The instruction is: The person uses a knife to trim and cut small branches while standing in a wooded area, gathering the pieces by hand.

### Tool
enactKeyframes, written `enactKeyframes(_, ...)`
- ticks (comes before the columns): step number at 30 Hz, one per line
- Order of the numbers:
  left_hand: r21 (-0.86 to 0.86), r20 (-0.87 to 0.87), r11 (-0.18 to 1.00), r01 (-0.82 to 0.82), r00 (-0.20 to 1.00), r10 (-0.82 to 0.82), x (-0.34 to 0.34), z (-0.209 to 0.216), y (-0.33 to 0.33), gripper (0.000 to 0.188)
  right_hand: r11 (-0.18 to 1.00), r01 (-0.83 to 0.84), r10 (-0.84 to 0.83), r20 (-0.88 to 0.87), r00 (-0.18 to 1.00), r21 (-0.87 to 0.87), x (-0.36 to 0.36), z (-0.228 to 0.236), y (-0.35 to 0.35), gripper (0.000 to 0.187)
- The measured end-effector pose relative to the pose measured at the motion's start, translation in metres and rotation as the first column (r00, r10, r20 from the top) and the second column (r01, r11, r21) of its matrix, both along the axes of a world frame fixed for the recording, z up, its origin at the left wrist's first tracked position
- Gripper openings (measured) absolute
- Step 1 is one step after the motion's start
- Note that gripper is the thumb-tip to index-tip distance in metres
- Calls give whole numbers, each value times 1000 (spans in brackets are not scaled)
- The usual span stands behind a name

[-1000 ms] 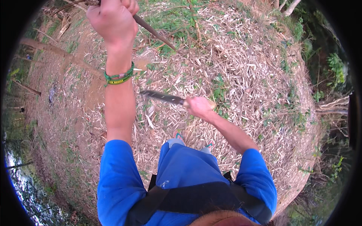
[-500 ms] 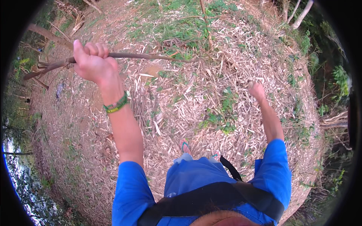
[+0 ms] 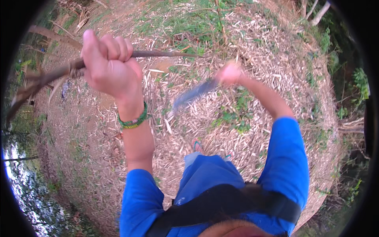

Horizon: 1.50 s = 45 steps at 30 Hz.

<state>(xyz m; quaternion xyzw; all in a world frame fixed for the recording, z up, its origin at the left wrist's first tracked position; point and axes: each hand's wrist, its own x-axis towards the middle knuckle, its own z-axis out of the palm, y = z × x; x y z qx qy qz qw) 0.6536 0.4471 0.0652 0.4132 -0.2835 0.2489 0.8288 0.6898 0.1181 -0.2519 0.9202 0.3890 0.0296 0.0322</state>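
Clenching hands point(image 3: 112, 66) point(image 3: 229, 73), left around knobbly wooden branch point(image 3: 162, 53), right on blurred flat-bladed knife point(image 3: 195, 94), dry flaky litter point(image 3: 189, 124)

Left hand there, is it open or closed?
Closed: the left hand is curled around a brown branch, which sticks out on both sides of it.

No lettering reads clearly: the yellowish marking on the green wristband point(image 3: 132, 123), at five o'clock from the left hand point(image 3: 114, 69), is too small and blurred.
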Motion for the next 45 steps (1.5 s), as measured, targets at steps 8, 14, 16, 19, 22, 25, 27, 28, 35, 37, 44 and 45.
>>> enactKeyframes(8,-155,-85,953,-258,965,248,49,-31,57,50,717,615,-691,-220,688,-328,12,56,17,28)
enactKeyframes(14,-70,-137,982,-175,977,164,38,-30,54,49,952,259,-304,-534,789,-160,-61,41,136,29)
enactKeyframes(16,-59,-124,987,-150,982,142,27,-33,57,48,989,56,-110,-422,900,-137,-57,36,147,28)
enactKeyframes(19,-47,-80,990,-136,988,132,11,-37,66,49,959,234,-254,-117,960,-162,27,7,48,10)
enactKeyframes(22,-202,-103,963,-179,982,161,27,-44,50,48,201,978,-958,-221,184,-54,60,-4,-65,24)
enactKeyframes(25,-184,65,693,-697,695,716,6,-2,87,47,105,986,-957,-255,135,129,20,-10,-107,40)
enactKeyframes(27,-303,108,689,-659,695,711,4,4,124,45,108,974,-928,-332,170,198,-20,-30,-99,43)
enactKeyframes(28,-358,134,680,-640,685,716,2,5,144,45,110,960,-902,-381,205,258,-45,-48,-91,43)
enactKeyframes(35,32,-44,667,-744,666,745,-15,-85,244,16,-159,986,-336,-936,-102,-50,-232,-127,34,24)
enactKeyframes(37,136,-119,713,-688,703,701,-37,-133,265,11,-95,985,-372,-913,-169,-143,-274,-160,47,37)
enactKeyframes(44,792,-257,427,-436,396,882,-85,-313,311,18,-68,936,-370,-863,-344,-344,-368,-183,60,24)
enactKeyframes(45,833,-248,394,-388,375,893,-82,-326,312,18,-71,932,-389,-851,-353,-354,-369,-165,66,16)
